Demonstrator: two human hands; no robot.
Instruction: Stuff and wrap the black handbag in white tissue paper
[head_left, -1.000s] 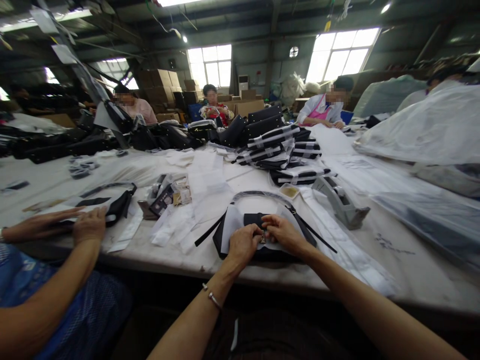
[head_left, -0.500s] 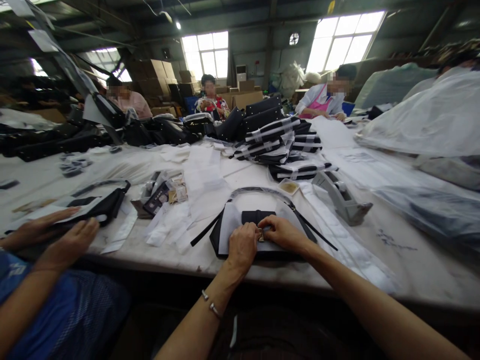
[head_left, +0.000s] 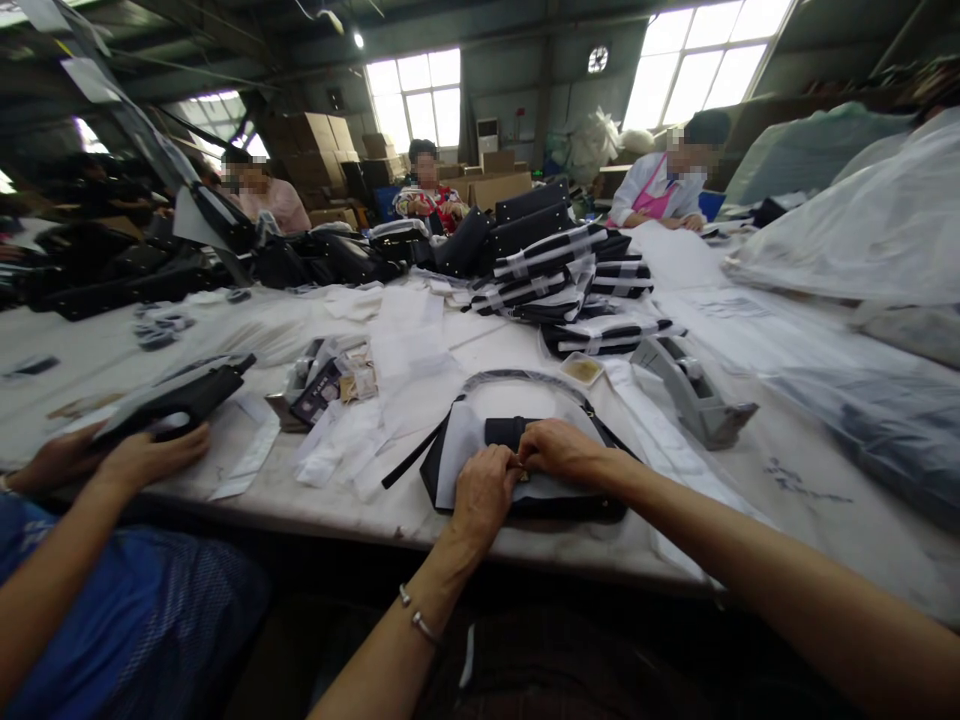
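A black handbag [head_left: 570, 508] lies flat before me at the table's near edge, white sheet [head_left: 466, 430] over its front. Its wrapped handle [head_left: 517, 376] arches away from me, and a loose black strap [head_left: 411, 460] sticks out to the left. On the bag's front, my left hand [head_left: 486, 487] and my right hand [head_left: 559, 447] meet with fingertips pinched at a small gold-coloured metal clasp [head_left: 524, 474]. Just above the fingers is a black flap [head_left: 502, 431]. The fingers cover most of the clasp, so its details are hidden.
Left of me a co-worker's hands [head_left: 154, 455] hold another black bag [head_left: 187, 400]. A box of tags [head_left: 319, 395], a small dish [head_left: 582, 369] and a grey tape dispenser [head_left: 694, 395] stand around my bag. Wrapped black bags [head_left: 555, 270] are piled behind it.
My right hand has turned over the clasp, its back now covering more of it. My left hand stays nearly in place. The co-worker on the left has lifted and tilted their bag.
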